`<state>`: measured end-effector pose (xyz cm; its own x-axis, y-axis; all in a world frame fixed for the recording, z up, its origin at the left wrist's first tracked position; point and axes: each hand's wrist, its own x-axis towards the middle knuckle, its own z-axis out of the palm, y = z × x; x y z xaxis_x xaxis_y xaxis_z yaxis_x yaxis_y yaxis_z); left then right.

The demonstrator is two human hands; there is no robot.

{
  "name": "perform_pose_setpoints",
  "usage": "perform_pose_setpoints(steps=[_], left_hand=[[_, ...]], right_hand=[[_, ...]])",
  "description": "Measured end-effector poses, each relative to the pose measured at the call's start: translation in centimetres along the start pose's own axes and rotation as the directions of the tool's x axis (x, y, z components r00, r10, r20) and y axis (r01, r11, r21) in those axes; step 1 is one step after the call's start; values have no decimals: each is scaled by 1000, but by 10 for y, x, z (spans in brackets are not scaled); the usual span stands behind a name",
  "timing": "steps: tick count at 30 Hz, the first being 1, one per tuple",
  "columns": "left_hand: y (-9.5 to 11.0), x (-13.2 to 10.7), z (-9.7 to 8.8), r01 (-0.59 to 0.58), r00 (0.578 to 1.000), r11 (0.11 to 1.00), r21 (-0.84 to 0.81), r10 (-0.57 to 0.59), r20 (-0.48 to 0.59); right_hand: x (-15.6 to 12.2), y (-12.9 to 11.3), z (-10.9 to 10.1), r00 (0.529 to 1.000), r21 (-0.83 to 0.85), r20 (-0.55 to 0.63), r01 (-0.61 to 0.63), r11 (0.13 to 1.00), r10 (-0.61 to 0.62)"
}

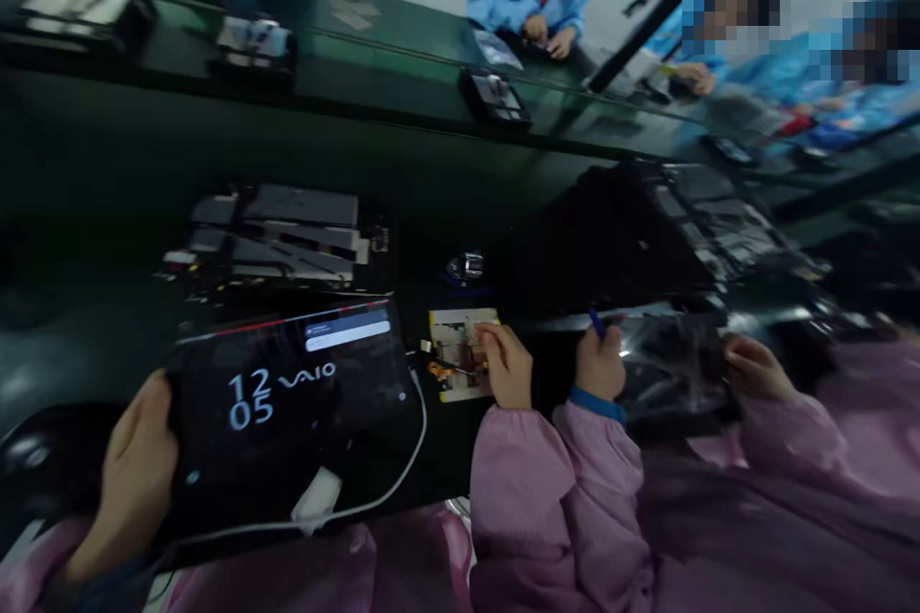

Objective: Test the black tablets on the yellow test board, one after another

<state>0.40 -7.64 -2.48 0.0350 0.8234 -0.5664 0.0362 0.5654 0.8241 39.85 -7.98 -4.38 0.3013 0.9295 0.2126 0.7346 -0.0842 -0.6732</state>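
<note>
My left hand point(140, 450) is closed around the left edge of a black tablet point(287, 441), whose lit screen reads 12 05 and VAIO. A white cable point(413, 455) runs from the tablet's right side and passes below it, with a white tag point(316, 498) by the tablet's lower edge. My right hand point(509, 366) is over the right side of a small yellow-edged tray point(449, 326) of little parts. Its fingers are pinched together; what they hold, if anything, is too small to make out.
Several grey tablet panels point(294, 230) lie stacked behind the tablet. A shiny metal piece point(467, 265) sits beyond the tray. At right, a co-worker's hands point(600, 364) hold a film-covered panel point(668, 364) and a blue pen. A raised glass shelf point(374, 67) crosses behind; people in blue work there.
</note>
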Motion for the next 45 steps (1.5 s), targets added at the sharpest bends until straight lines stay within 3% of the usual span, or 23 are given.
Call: perform_pose_setpoints(steps=[1,2,3,4,6,9,11,13,15,16,19,21,23,28,34,39,45], left_hand=[[-5,2,-5,-43,962,999,-5,40,-270],[-8,5,-8,-73,884,997,14,71,-462],[-9,8,-9,-80,840,997,8,72,-537],[-7,11,-8,-88,830,996,-21,61,-555],[1,16,-5,-112,868,988,-111,43,-495],[14,22,0,-175,921,951,-255,66,-385],[17,26,-1,-217,920,930,-296,94,-380],[16,30,-3,-255,915,920,-299,129,-382],[13,33,-6,-260,912,920,-294,134,-388],[12,34,-7,-254,911,922,-293,126,-393],[12,35,-9,-254,907,925,-283,125,-403],[13,35,-8,-262,901,926,-272,134,-413],[14,35,-8,-259,896,929,-266,128,-425],[17,33,-8,-254,905,939,-231,147,-399],[24,25,-10,-139,945,963,-230,60,-320],[26,26,-10,-198,962,938,-285,131,-240],[28,28,-9,-220,963,919,-327,152,-220]], right_hand=[[2,3,1,1000,12,7,8,1000,-8],[4,6,1,1000,20,10,12,1000,-12],[5,8,1,1000,24,5,13,1000,-13],[6,8,0,1000,17,-12,21,1000,-21],[3,0,-2,990,-45,-113,78,996,-83],[-19,-37,-3,909,-199,-233,304,932,-346],[-42,-72,4,834,-216,-110,512,832,-541],[-63,-105,19,728,-132,114,685,716,-676],[-74,-128,39,633,-58,279,762,645,-722],[-74,-134,50,615,-52,324,771,635,-719],[-59,-141,71,684,-156,316,721,675,-658],[-47,-140,73,740,-203,225,672,712,-634],[-41,-140,68,761,-183,143,649,738,-633],[-50,-138,48,783,-116,133,621,775,-607],[-66,-138,35,821,-112,69,571,813,-567],[-85,-149,52,834,-79,120,549,832,-539],[-104,-168,87,791,-8,265,573,819,-551]])
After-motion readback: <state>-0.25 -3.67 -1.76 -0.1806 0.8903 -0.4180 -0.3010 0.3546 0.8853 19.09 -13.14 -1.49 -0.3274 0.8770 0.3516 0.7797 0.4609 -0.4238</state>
